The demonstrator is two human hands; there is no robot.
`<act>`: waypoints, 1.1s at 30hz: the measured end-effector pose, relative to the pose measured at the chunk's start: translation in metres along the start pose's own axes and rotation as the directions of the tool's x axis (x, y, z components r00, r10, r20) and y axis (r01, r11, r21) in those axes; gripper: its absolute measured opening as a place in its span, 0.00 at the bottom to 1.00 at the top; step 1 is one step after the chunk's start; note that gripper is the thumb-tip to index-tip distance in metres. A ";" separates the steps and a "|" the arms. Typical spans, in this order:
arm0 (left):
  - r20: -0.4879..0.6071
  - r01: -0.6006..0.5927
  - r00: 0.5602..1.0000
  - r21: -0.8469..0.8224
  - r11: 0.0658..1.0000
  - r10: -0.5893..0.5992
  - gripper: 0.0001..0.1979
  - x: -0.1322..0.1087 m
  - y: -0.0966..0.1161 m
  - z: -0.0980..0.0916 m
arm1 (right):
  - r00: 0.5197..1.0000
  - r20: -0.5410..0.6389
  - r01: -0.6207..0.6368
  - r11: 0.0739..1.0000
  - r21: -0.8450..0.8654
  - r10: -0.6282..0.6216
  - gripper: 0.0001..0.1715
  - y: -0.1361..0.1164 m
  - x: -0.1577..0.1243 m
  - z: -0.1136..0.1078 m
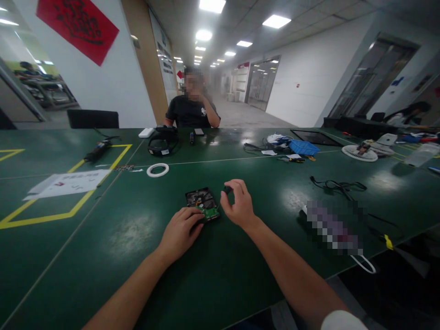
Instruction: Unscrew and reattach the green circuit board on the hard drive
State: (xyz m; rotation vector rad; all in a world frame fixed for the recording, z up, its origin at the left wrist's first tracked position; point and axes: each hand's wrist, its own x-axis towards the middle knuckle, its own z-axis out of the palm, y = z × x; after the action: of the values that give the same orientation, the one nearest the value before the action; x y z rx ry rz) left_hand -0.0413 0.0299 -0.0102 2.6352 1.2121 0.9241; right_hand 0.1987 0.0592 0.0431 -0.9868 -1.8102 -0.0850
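Observation:
A hard drive (200,198) lies on the green tabletop in front of me, its underside up, with a black casing and a green circuit board (210,212). My left hand (181,229) rests on its near left side, fingers bent over the edge and the thumb below, holding it against the table. Just right of the drive, my right hand (239,204) is raised slightly, thumb and forefinger pinching a small dark object (227,189). Most of that object is hidden by the fingers, so its kind is unclear.
A white ring (158,170), paper sheets (68,182) and a black headset (162,141) lie toward the left and back. Rightward are a blue basket (304,147), a black cable (338,185), a blurred-out long item (332,229) and fan parts (360,153). A person (193,110) sits opposite.

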 end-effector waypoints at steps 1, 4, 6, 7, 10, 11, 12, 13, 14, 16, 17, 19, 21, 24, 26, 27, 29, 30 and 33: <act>-0.001 -0.001 1.000 -0.003 1.000 0.001 0.13 0.000 0.000 0.000 | 1.000 0.005 -0.015 1.000 0.020 0.015 0.18 0.000 0.000 0.000; 0.008 0.004 1.000 -0.007 1.000 -0.004 0.13 0.000 -0.001 0.000 | 0.997 -0.011 -0.081 0.996 0.048 0.081 0.19 0.000 -0.002 0.001; 0.012 0.009 1.000 -0.006 1.000 -0.009 0.13 0.000 0.000 0.000 | 0.996 -0.003 -0.094 0.995 0.042 0.094 0.20 -0.002 -0.003 0.001; 0.011 0.012 1.000 -0.005 1.000 -0.012 0.13 0.000 0.000 -0.001 | 0.997 0.008 -0.082 0.996 0.044 0.082 0.20 -0.003 -0.003 0.001; 0.004 0.015 1.000 -0.007 1.000 -0.015 0.14 0.000 0.001 -0.002 | 0.999 0.007 -0.041 0.996 0.073 0.041 0.18 -0.005 -0.001 -0.001; 0.004 0.016 1.000 -0.008 1.000 -0.016 0.14 0.000 0.001 -0.002 | 0.999 -0.018 -0.043 0.995 0.085 0.045 0.17 -0.004 0.000 -0.001; 0.005 0.018 1.000 -0.009 1.000 -0.018 0.14 0.000 0.002 -0.003 | 0.997 -0.047 -0.050 0.994 0.093 0.054 0.14 -0.003 0.001 -0.001; 0.006 0.020 1.000 -0.008 1.000 -0.020 0.14 0.000 0.002 -0.004 | 0.995 -0.074 -0.057 0.994 0.096 0.064 0.10 -0.002 0.001 -0.001; 0.009 0.023 1.000 -0.006 1.000 -0.023 0.14 0.000 0.003 -0.004 | 0.993 -0.093 -0.065 0.993 0.094 0.074 0.07 0.000 0.002 0.000; 0.011 0.035 0.999 -0.001 0.999 -0.035 0.13 0.001 0.005 -0.006 | 0.989 -0.113 -0.083 0.994 0.073 0.091 0.05 0.002 0.003 0.002; 0.012 0.043 0.999 0.001 0.999 -0.043 0.13 0.001 0.005 -0.006 | 0.989 -0.112 -0.090 0.994 0.062 0.097 0.05 0.003 0.003 0.003; 0.014 0.052 0.999 0.003 0.999 -0.052 0.13 0.001 0.006 -0.007 | 0.992 -0.078 -0.097 0.992 0.085 0.103 0.05 0.002 0.003 0.005; 0.013 0.057 0.998 0.003 0.998 -0.057 0.13 0.001 0.006 -0.007 | 0.996 0.002 -0.092 0.981 0.173 0.093 0.11 -0.001 0.003 0.005; 0.014 0.060 0.998 0.000 0.998 -0.060 0.14 0.000 0.005 -0.006 | 0.993 0.078 -0.108 0.956 0.275 0.089 0.21 -0.005 0.001 0.008; 0.015 0.062 0.998 0.000 0.998 -0.062 0.14 0.000 0.005 -0.006 | 0.991 0.041 -0.132 0.959 0.251 0.125 0.22 -0.005 0.000 0.011; 0.015 0.061 0.998 -0.001 0.998 -0.061 0.14 0.000 0.005 -0.006 | 0.989 0.008 -0.143 0.965 0.218 0.144 0.23 -0.004 0.000 0.012; 0.011 0.060 0.998 -0.005 0.998 -0.060 0.13 0.000 0.005 -0.006 | 0.989 -0.032 -0.141 0.979 0.145 0.147 0.23 -0.003 -0.001 0.013; 0.007 0.060 0.998 -0.008 0.998 -0.060 0.13 0.000 0.005 -0.007 | 0.991 -0.028 -0.126 0.985 0.119 0.130 0.23 -0.003 -0.001 0.013; -0.005 0.064 0.998 -0.029 0.998 -0.064 0.12 0.001 0.006 -0.008 | 0.997 0.057 -0.054 0.993 0.108 0.048 0.25 -0.005 -0.002 0.010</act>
State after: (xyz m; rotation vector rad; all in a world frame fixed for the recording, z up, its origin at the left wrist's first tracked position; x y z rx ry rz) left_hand -0.0411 0.0254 -0.0016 2.5573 1.2659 0.9322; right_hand 0.1880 0.0599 0.0385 -0.9650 -1.8175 0.0727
